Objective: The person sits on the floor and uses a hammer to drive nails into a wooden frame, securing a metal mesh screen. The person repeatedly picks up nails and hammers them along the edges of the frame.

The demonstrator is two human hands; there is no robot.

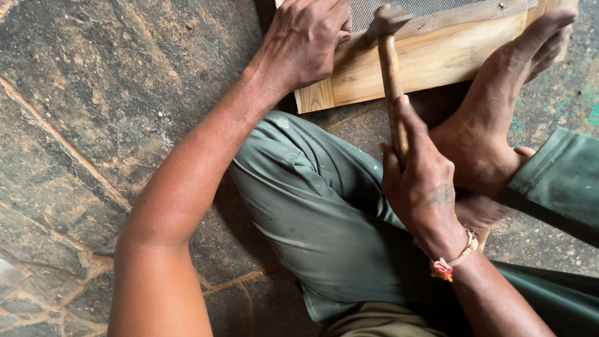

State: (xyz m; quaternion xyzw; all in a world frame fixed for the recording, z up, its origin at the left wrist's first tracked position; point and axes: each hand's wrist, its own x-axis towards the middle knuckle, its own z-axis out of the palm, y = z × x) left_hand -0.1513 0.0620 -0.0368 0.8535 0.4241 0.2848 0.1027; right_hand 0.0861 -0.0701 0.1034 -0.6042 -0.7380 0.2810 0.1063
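My right hand (421, 181) grips the wooden handle of a hammer (391, 68), whose metal head is raised just above the frame's edge at the top. My left hand (306, 37) rests curled on the corner of a pale wooden frame (430, 59) that carries grey wire mesh (437, 12); its fingertips pinch at the mesh edge beside the hammer head, and what they hold is hidden. My bare foot (499, 106) presses on the frame's right part. I sit on the floor in green trousers (318, 206).
Dark, cracked stone floor (93, 125) spreads to the left and below. A thread bracelet (452, 262) circles my right wrist. The frame runs out of view at the top.
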